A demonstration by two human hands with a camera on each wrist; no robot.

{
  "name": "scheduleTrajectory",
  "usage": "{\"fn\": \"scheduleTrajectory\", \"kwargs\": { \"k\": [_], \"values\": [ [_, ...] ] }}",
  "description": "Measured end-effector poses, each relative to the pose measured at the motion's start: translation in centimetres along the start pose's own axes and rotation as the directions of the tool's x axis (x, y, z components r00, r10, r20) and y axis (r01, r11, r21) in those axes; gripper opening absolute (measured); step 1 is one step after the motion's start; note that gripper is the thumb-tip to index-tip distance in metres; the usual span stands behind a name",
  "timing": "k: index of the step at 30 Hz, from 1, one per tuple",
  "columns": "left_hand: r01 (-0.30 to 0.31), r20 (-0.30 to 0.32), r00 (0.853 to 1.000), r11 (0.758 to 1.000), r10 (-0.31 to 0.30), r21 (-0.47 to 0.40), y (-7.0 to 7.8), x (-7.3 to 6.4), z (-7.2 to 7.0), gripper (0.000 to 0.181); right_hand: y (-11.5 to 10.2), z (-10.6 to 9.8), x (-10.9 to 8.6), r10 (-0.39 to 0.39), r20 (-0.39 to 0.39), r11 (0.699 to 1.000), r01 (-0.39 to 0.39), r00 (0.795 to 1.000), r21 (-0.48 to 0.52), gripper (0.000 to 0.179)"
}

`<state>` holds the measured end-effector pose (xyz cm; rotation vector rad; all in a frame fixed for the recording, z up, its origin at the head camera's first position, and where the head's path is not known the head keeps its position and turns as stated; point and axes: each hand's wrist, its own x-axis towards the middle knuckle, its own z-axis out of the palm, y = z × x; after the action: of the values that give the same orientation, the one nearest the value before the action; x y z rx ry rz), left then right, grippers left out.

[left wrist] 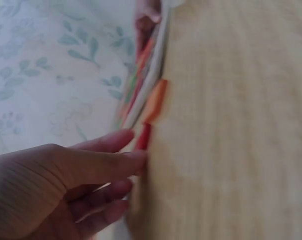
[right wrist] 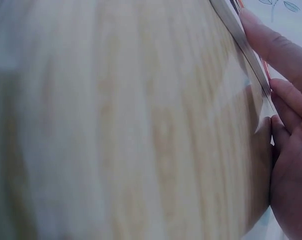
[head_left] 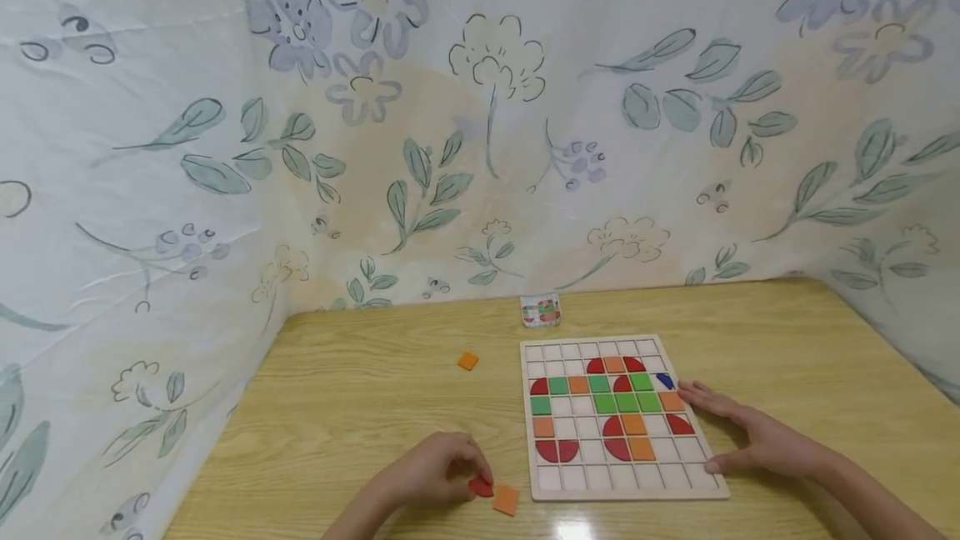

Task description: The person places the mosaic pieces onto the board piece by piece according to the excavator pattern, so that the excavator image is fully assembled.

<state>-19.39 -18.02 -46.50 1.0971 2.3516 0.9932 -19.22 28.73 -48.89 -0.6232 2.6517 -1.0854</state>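
Observation:
My left hand [head_left: 438, 469] is low over the table, left of a wooden grid board [head_left: 585, 477]. Thumb and fingertips pinch a red rounded tile [head_left: 481, 487], its edge showing past the thumb in the left wrist view. Right beside it lies an orange square tile [head_left: 506, 500]. On the board sit red rounded tiles [head_left: 617, 449], green square tiles [head_left: 626, 402], orange square tiles [head_left: 633, 424] and a dark blue piece [head_left: 665, 381]. My right hand [head_left: 757, 438] rests along the board's right edge, fingers extended and thumb near the lower right corner.
A second orange tile [head_left: 468, 361] lies farther back, left of the board. Behind the board is a small picture card [head_left: 541, 311] with a coloured pattern. A flowered cloth [head_left: 420, 148] hangs at the back and sides of the wooden table [head_left: 337, 390].

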Motion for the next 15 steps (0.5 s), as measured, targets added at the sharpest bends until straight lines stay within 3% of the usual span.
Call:
{"fn": "scheduleTrajectory", "kwargs": {
  "k": [5,11,13,15],
  "values": [
    [0.045,-0.085,0.995,0.999,-0.047,-0.024,-0.2,0.3,0.5,0.015,0.2,0.1,0.0,-0.007,-0.001,1.0,0.007,1.0,0.009,0.082],
    [-0.01,-0.089,0.996,1.0,0.011,0.003,-0.2,1.1,1.1,0.017,0.3,0.1,0.0,-0.015,0.002,1.0,0.015,1.0,0.006,0.082],
    [0.033,-0.12,0.992,0.999,-0.03,0.017,-0.3,1.5,1.2,0.016,0.4,0.1,0.0,-0.02,-0.007,0.999,0.02,1.0,-0.027,0.082],
    [0.126,-0.188,0.975,0.992,-0.118,0.032,-0.3,1.9,1.2,0.014,0.4,0.0,-0.1,-0.023,-0.019,0.998,0.022,1.0,-0.065,0.082]
  ]
}}
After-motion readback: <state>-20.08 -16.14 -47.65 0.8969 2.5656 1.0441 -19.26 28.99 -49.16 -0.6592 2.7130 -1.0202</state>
